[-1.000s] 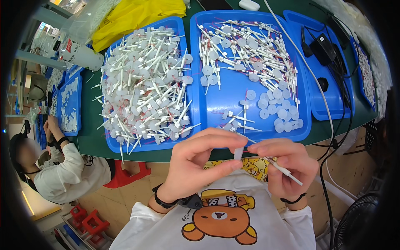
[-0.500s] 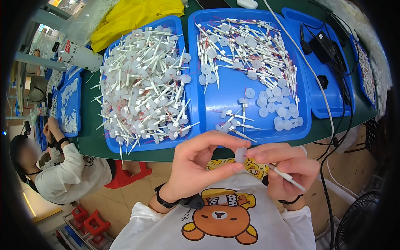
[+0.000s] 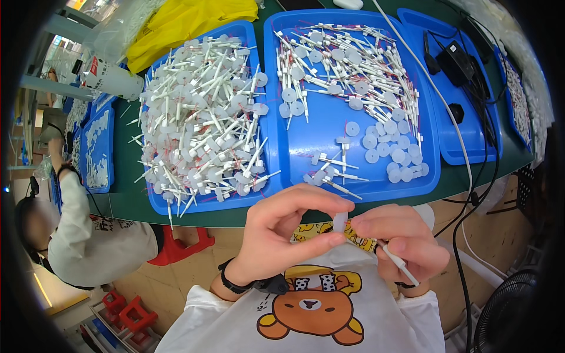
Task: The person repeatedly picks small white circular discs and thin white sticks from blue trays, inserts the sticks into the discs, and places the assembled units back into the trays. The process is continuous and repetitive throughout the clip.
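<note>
Lower centre of frame: white shirt [image 3: 359,320] with bear print [image 3: 318,312]. Above it, left hand [image 3: 288,229] pinches a whitish disc [image 3: 339,222] edgewise between thumb and index finger, just below frame centre. Right hand [image 3: 409,238], beside it, grips a white stick [image 3: 396,257], end slanting toward lower right; fingertips close to the disc, contact unclear. Beyond: middle blue tray [image 3: 321,120], loose discs [image 3: 395,147] in its lower right, heaped sticks [image 3: 385,67] above. Left blue tray [image 3: 206,207] carries a dense pile [image 3: 200,117]. Both trays on green desk [image 3: 132,206]; yellow bag [image 3: 182,26] at upper left.
</note>
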`<state>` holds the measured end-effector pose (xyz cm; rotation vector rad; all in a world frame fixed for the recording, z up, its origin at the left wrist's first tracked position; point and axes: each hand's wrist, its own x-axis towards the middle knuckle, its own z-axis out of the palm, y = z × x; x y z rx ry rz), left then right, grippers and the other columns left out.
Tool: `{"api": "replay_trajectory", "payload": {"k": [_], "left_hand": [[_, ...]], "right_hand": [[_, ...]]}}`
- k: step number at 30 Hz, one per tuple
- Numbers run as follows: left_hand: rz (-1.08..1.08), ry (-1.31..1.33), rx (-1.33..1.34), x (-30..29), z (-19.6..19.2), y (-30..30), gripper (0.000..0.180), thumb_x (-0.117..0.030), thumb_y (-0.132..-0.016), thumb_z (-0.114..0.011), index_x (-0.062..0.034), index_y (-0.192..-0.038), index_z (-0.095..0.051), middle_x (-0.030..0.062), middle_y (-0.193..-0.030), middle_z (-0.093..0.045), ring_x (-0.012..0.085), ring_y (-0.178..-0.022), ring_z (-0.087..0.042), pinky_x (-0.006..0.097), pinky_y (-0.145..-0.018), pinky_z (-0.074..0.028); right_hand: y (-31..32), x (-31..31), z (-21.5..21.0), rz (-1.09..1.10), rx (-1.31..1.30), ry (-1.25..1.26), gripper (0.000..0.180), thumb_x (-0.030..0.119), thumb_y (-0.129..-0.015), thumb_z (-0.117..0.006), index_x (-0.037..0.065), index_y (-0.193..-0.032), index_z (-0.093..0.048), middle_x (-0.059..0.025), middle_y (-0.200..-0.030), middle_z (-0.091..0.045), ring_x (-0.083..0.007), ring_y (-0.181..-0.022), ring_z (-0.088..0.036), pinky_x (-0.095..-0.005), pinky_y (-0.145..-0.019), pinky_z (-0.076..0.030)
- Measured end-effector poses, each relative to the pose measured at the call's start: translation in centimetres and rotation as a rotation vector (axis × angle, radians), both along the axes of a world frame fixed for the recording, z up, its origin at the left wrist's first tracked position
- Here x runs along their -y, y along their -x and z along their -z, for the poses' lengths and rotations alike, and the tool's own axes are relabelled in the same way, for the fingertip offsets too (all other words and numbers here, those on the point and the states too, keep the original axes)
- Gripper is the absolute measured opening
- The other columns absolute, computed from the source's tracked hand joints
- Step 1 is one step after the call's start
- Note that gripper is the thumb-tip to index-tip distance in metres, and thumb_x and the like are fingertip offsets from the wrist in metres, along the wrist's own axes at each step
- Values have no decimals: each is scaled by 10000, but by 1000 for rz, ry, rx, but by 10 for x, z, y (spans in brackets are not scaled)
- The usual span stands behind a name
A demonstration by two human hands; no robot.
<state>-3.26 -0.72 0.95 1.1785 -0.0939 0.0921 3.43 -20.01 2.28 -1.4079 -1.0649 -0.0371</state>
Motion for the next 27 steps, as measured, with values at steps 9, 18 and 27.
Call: {"api": "replay_trajectory", "payload": {"k": [9, 18, 27], "left_hand": [[-98, -153, 105, 3, 2, -2, 400, 99, -755, -794, 53, -1134, -674, 183, -1163, -667, 249, -1090, -654, 354, -941, -527], [-228, -422, 179, 3, -9, -5, 381, 40, -687, -855, 11, -1046, -731, 136, -1057, -716, 237, -962, -693, 319, -824, -560], [-197, -317, 136, 6, -8, -3, 402, 57, -696, -846, 24, -1074, -716, 152, -1089, -697, 230, -985, -683, 324, -855, -554]], "right_hand": [[14, -14, 11, 54, -349, -250, 262, -56, -959, -554, -2, -1147, -378, -294, -1036, -656, -412, -967, -689, -491, -817, -591], [17, -16, 9, -71, -1109, -452, 181, 137, -1050, -478, 54, -1180, -383, -193, -1030, -624, -317, -910, -673, -446, -826, -564], [23, -24, 15, -102, -1167, -560, 177, 155, -1053, -476, 64, -1185, -403, -136, -1002, -591, -277, -987, -620, -433, -885, -513]]}}
